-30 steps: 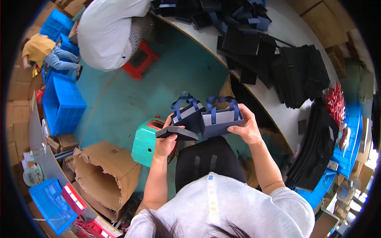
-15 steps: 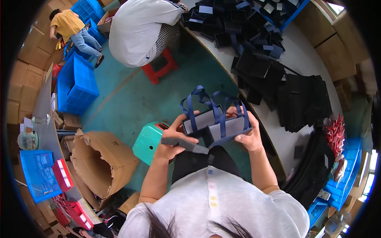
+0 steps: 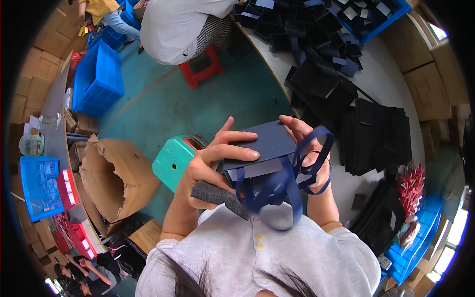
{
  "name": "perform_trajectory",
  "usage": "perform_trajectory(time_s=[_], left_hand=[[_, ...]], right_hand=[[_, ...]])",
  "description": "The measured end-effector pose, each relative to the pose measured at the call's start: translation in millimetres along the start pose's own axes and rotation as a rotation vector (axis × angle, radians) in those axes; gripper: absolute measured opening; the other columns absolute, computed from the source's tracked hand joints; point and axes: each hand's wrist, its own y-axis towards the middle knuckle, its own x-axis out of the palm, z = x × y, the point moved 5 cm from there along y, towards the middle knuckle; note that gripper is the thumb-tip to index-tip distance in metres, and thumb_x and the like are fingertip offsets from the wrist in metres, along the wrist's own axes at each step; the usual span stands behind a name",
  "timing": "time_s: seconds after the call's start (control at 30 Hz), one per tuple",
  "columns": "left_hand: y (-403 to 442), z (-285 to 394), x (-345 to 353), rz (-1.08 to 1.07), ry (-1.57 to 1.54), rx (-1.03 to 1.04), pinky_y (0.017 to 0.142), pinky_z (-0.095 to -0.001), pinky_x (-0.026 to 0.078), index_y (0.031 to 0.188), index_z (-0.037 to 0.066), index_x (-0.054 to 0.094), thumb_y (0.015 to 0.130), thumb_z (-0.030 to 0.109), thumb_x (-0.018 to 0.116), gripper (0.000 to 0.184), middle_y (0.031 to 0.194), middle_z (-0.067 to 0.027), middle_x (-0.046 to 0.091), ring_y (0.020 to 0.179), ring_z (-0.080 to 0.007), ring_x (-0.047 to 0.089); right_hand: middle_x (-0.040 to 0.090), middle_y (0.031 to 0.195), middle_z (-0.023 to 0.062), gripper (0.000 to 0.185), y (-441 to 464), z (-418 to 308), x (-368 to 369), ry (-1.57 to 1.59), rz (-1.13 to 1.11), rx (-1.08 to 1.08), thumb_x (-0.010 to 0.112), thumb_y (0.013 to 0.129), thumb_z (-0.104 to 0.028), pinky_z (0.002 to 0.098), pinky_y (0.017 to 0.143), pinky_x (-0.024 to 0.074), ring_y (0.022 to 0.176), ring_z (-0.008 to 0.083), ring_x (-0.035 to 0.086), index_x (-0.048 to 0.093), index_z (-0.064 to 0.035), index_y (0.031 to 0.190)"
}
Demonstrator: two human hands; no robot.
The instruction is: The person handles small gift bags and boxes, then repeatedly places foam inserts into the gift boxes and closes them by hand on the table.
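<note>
Navy-blue cardboard box: between the person's two hands, in front of the chest, flat face up, pale-lined side toward the wearer.

Head view. Left hand spread fairly wide, two fingers flat across the box; a dark-grey foam strip rests against its palm side. Right hand partly curled at the box's opposite edge, glossy navy ribbon loops falling around its thumb and toward the shirt. Whether another box sits beneath: cannot tell.

Handling, my judgement: light, stiff-walled, smooth enough to slide a little; corners could dent. Best held by opposite side walls, clear of the limp ribbon. Foam looks soft, easily squeezed.

Beyond the right hand, stacked flat black pieces on a pale worktable. Just beside the left, a teal plastic stool.
</note>
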Motion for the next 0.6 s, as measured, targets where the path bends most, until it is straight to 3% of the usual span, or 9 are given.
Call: perform_trajectory(time_s=[0.03,0.1,0.17,0.23,0.27,0.3,0.37,0.43,0.6], left_hand=[[2,-2,2,0.015,-0.030,0.024,0.112,-0.0600,0.008,0.067,0.017,0.077,0.054,0.032,0.064,0.024,0.116,-0.0179,0.064,0.120,-0.0462,0.050],[6,-3,6,0.028,0.033,-0.012,0.111,-0.0602,0.008,0.066,0.015,0.076,0.054,0.030,0.065,0.022,0.118,-0.0193,0.063,0.121,-0.0461,0.050],[6,-5,7,0.047,0.104,-0.051,0.111,-0.0604,0.009,0.065,0.014,0.075,0.054,0.028,0.066,0.020,0.120,-0.0206,0.061,0.121,-0.0459,0.049],[1,-11,3,0.043,0.090,-0.096,0.111,-0.0554,0.017,0.066,0.009,0.073,0.056,0.020,0.067,0.016,0.130,-0.0232,0.053,0.122,-0.0448,0.049],[-12,-24,-1,0.303,-0.217,-0.272,0.110,-0.0455,0.026,0.064,0.006,0.072,0.058,0.017,0.065,0.014,0.140,-0.0229,0.043,0.124,-0.0424,0.047],[-16,-30,-7,0.243,-0.206,-0.199,0.107,-0.0374,0.033,0.091,0.000,0.072,0.062,0.018,0.060,0.036,0.145,-0.0203,0.037,0.125,-0.0364,0.047],[-63,-67,-21,0.642,-0.607,-0.547,0.098,-0.0409,0.042,0.112,0.004,0.065,0.064,0.022,0.062,0.052,0.141,-0.0214,0.042,0.115,-0.0319,0.055],[-61,-81,-41,0.919,-0.789,-0.519,0.092,-0.0405,0.045,0.128,0.002,0.050,0.064,0.016,0.053,0.065,0.138,-0.0196,0.046,0.111,-0.0295,0.056],[-123,-113,-108,1.373,-0.772,-0.537,0.104,-0.0494,0.041,0.119,0.001,0.053,0.073,0.021,0.051,0.050,0.128,-0.0170,0.055,0.116,-0.0356,0.054]], right_hand=[[0.036,0.143,0.0282,0.041,4,0,-3,0.006,-0.011,0.004,0.078,0.072,-0.030,0.0565,0.112,0.0184,0.136,0.0474,0.030,0.071,-0.0113,0.108],[0.046,0.138,0.0186,0.072,14,-2,-6,-0.164,-0.019,-0.060,0.071,0.080,-0.043,0.0457,0.106,0.0355,0.130,0.0345,0.042,0.048,-0.0053,0.136],[0.045,0.139,0.0211,0.077,22,8,-16,-0.181,-0.101,-0.073,0.071,0.081,-0.044,0.0454,0.104,0.0370,0.128,0.0342,0.044,0.039,-0.0070,0.141],[0.038,0.142,0.0273,0.076,33,19,-17,0.100,-0.194,-0.071,0.086,0.063,-0.026,0.0471,0.107,0.0308,0.130,0.0397,0.041,0.052,-0.0083,0.129],[0.043,0.137,0.0209,0.097,52,31,-17,-0.134,-0.176,-0.019,0.089,0.057,-0.026,0.0406,0.104,0.0355,0.122,0.0300,0.047,0.039,-0.0033,0.137],[0.049,0.128,0.0153,0.098,51,43,-20,-0.138,-0.027,0.174,0.088,0.060,-0.027,0.0367,0.101,0.0375,0.117,0.0226,0.049,0.038,0.0014,0.138],[0.053,0.119,0.0108,0.096,67,72,-19,-0.071,0.054,0.493,0.084,0.064,-0.027,0.0322,0.099,0.0386,0.112,0.0181,0.051,0.035,0.0009,0.141],[0.057,0.113,0.0098,0.086,75,110,-32,-0.060,0.139,0.577,0.082,0.069,-0.025,0.0322,0.097,0.0409,0.107,0.0189,0.054,0.038,0.0008,0.139],[0.058,0.115,0.0127,0.064,114,159,-40,-0.054,0.268,0.721,0.076,0.078,-0.018,0.0343,0.093,0.0462,0.105,0.0196,0.057,0.045,0.0013,0.131]])
